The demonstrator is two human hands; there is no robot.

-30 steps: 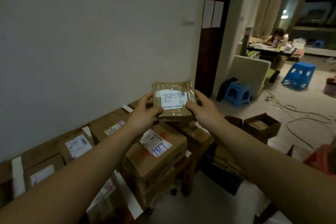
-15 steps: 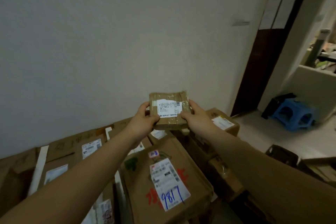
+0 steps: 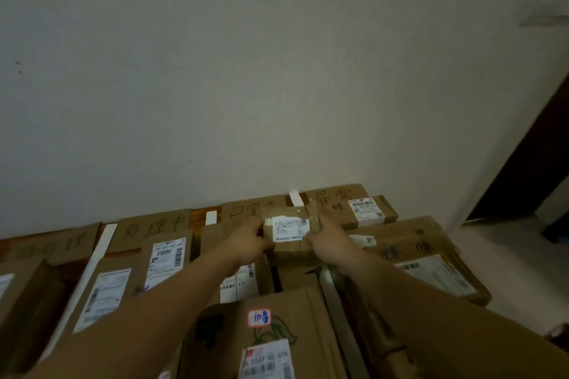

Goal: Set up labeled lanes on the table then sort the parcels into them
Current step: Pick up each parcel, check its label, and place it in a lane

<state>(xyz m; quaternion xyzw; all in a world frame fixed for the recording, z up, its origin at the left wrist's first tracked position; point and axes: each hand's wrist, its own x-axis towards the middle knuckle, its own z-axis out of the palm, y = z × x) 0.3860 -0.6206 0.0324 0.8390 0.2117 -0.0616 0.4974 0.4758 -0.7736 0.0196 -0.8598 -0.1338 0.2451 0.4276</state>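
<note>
Parcel (image 3: 291,232) pinched at both short ends, left hand (image 3: 246,244) and right hand (image 3: 331,241) closed on it; looks light, stiff, tape-slick.

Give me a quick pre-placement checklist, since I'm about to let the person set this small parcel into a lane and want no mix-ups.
1. Both hands on the small parcel: ok, left hand and right hand hold its sides.
2. Shipping label faces up: ok.
3. Label text readable: cannot tell, too blurred.
4. Lane signs along the wall present: ok, handwritten cardboard.
5. Lanes divided: ok, white tape strips between them.
6. Free spot beneath the parcel: cannot tell, hands hide it.
</note>
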